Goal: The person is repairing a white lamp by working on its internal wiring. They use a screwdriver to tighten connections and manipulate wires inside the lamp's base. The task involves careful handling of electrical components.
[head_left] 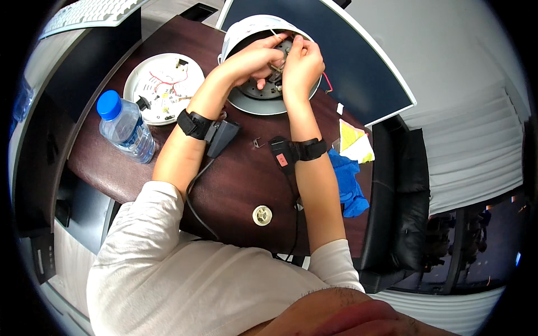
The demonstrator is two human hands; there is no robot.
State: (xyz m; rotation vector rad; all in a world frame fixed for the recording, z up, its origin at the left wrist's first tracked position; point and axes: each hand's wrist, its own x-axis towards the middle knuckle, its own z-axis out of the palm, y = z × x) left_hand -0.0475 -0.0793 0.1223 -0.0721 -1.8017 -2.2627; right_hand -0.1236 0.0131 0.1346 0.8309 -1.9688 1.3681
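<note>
A round white appliance housing [252, 25], its kind not clear, lies tilted with its open side toward me. Inside it shows a grey metal disc [263, 91] with holes and small parts. Reaching over the disc, my left hand [253, 60] has its index finger up by the inner rim, near a thin white strand, and its other fingers curled. Beside it, my right hand [303, 66] pinches at the same rim with fingertips together. Whatever lies between the fingertips is too small to make out. A red wire [328, 82] sticks out past my right hand.
To the left are a round white cover [134, 84] with red wires and small parts, and a water bottle [128, 127]. A small metal clip [258, 143] and round cream part [261, 215] lie on the brown table [235, 179]. A blue cloth [348, 185] is right; a dark panel [342, 61] stands behind.
</note>
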